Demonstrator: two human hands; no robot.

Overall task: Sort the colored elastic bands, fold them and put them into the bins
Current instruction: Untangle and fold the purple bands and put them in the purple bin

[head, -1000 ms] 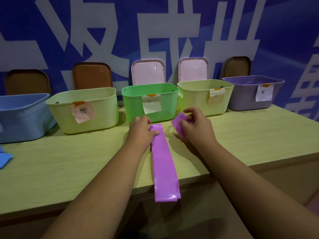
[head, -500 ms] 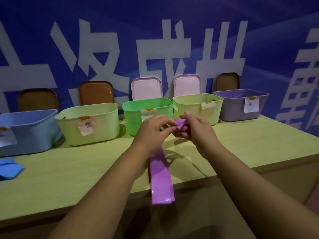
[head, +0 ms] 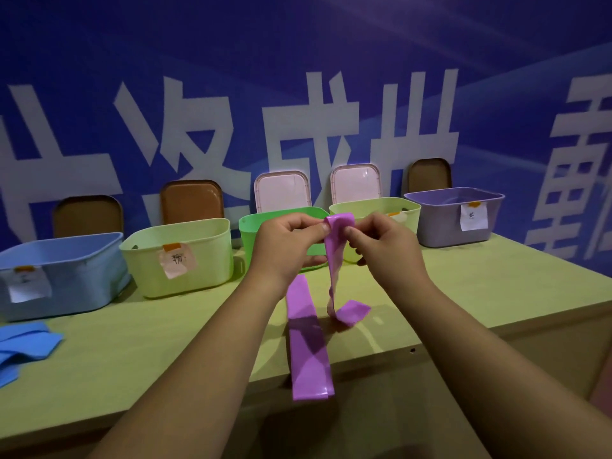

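i've got left hand (head: 284,241) and right hand (head: 384,246) both pinching the raised fold of the purple band (head: 307,346) in front of the green bin (head: 251,235), with the rest trailing on the table (head: 132,342) past its front edge; i'd untwist the hanging run and match the ends before creasing, then go for the purple bin (head: 440,226).

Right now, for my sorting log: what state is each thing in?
Left hand, pinching the purple band's top.
Right hand, pinching it too.
Purple band, held up, twisted, tail on the table.
Purple strip, flat, overhanging the table edge.
Blue bands, lying loose at left.
Bins, all five open, lids propped behind.
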